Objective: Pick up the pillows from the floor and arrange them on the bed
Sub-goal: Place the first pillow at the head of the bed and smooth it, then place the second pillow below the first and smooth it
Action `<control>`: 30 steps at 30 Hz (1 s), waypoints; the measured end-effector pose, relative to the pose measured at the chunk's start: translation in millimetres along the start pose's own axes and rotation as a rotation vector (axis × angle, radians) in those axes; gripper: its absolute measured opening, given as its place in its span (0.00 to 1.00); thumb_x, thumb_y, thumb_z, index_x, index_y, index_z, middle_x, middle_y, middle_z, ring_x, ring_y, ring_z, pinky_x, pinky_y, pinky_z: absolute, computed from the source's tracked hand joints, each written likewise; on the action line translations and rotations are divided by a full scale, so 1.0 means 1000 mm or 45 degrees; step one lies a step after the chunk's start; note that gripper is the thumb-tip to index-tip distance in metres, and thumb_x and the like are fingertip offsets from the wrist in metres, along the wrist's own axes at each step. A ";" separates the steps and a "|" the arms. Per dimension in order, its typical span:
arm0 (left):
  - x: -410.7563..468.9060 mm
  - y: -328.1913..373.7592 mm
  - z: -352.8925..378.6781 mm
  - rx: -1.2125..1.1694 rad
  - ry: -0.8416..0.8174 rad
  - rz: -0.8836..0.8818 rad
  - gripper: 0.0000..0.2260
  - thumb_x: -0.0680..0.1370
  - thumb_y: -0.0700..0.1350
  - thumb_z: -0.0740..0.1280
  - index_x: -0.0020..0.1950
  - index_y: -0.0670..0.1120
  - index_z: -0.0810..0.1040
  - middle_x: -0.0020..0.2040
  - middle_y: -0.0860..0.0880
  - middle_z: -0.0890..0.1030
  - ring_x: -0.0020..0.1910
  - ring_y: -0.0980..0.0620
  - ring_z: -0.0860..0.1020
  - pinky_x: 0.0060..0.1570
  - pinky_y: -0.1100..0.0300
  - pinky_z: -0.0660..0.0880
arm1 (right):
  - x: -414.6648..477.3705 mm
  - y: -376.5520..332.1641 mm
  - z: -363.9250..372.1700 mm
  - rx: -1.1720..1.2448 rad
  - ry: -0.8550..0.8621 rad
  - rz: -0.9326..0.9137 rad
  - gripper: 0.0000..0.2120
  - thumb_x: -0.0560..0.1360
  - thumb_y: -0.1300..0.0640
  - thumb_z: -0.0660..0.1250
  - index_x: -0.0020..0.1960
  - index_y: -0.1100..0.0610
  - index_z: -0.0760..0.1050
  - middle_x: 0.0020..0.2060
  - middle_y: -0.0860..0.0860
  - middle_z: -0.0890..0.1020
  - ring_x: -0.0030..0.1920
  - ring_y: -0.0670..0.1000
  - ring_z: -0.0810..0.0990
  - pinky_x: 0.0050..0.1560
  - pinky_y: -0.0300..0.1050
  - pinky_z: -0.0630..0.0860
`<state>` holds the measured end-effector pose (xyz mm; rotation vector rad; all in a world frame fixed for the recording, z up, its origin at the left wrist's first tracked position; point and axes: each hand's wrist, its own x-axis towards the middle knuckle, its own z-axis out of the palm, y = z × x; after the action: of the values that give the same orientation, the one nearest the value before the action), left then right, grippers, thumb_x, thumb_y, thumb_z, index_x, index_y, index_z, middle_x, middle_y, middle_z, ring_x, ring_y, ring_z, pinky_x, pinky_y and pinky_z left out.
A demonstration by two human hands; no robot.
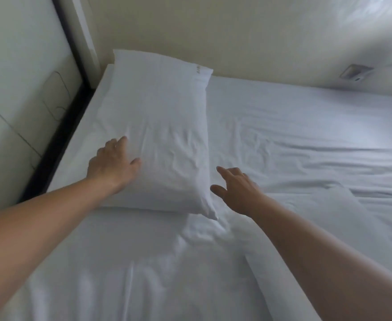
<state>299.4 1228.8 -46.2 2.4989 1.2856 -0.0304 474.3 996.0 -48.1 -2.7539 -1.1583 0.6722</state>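
Observation:
A white pillow (pixel 158 126) lies flat on the bed (pixel 306 140), at its far left corner by the headboard. My left hand (pixel 112 164) rests on the pillow's near left part, fingers spread, holding nothing. My right hand (pixel 235 188) hovers just right of the pillow's near right corner, fingers apart and empty. A second white pillow (pixel 324 228) lies under my right forearm at the right, partly hidden by the arm.
The white padded headboard (pixel 16 107) with its dark frame edge (pixel 58 144) runs along the left. A cream wall (pixel 236 38) stands behind the bed, with a switch plate (pixel 356 71) at the right. The white sheet is wrinkled.

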 end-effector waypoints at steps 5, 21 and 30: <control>-0.110 0.112 0.059 -0.206 -0.150 0.148 0.29 0.75 0.54 0.65 0.72 0.45 0.64 0.70 0.39 0.68 0.65 0.37 0.71 0.64 0.45 0.70 | -0.090 0.134 -0.008 -0.010 0.136 0.185 0.28 0.77 0.40 0.58 0.74 0.48 0.59 0.72 0.53 0.64 0.69 0.59 0.65 0.63 0.57 0.68; -0.430 0.268 0.189 -0.252 -0.487 0.623 0.31 0.75 0.64 0.57 0.76 0.65 0.48 0.80 0.51 0.42 0.78 0.42 0.43 0.74 0.40 0.50 | -0.372 0.375 0.061 0.529 0.185 0.994 0.44 0.70 0.29 0.58 0.77 0.51 0.53 0.75 0.61 0.61 0.74 0.62 0.59 0.72 0.57 0.58; -0.469 0.261 0.214 -0.152 -0.775 0.668 0.27 0.78 0.60 0.54 0.76 0.64 0.48 0.79 0.52 0.37 0.77 0.42 0.37 0.72 0.34 0.46 | -0.381 0.369 0.076 0.431 0.263 0.901 0.22 0.70 0.41 0.66 0.53 0.57 0.82 0.53 0.58 0.84 0.52 0.58 0.81 0.51 0.48 0.75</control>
<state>256.6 655.4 -96.9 2.3647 0.3711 -0.5242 450.5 460.8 -65.2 -2.7954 0.0057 0.5390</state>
